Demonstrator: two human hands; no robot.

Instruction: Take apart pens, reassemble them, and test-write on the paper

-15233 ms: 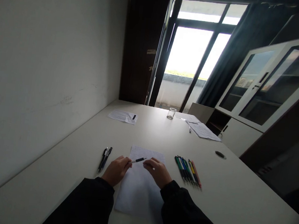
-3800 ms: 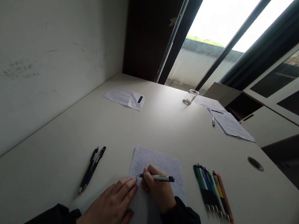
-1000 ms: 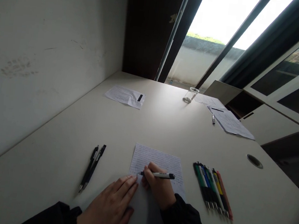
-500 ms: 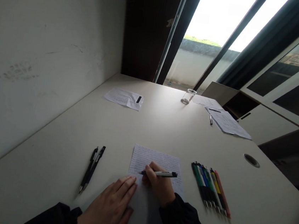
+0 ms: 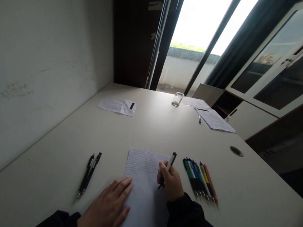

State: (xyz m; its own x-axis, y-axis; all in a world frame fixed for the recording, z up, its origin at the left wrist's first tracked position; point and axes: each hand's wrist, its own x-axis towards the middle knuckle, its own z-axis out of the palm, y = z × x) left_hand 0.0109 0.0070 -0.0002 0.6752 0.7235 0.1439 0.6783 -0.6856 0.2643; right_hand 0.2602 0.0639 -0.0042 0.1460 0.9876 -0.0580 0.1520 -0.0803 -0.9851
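A sheet of paper (image 5: 143, 195) lies in front of me, its upper part covered with lines of small writing and its lower part blank. My left hand (image 5: 109, 204) rests flat on the sheet's left edge, fingers stretched out. Over the right side of the paper, my right hand (image 5: 170, 180) grips a black and white pen (image 5: 172, 160), tilted with its tip pointing down. Whether the tip touches the paper I cannot tell. Two dark pens (image 5: 89, 175) lie side by side left of the sheet. To the right is a row of several coloured pens (image 5: 200, 180).
Toward the far end of the white table (image 5: 155, 132) stand a glass (image 5: 178, 99), a crumpled paper (image 5: 117, 105) on the left and a paper stack (image 5: 217, 119) with a pen (image 5: 199, 118). A round cable hole (image 5: 236, 151) sits at right. A wall (image 5: 37, 62) borders the left side.
My right hand has moved to the right across the paper, and the pen has swung from nearly flat to steep. My left hand stays on the sheet. The camera view has turned slightly.
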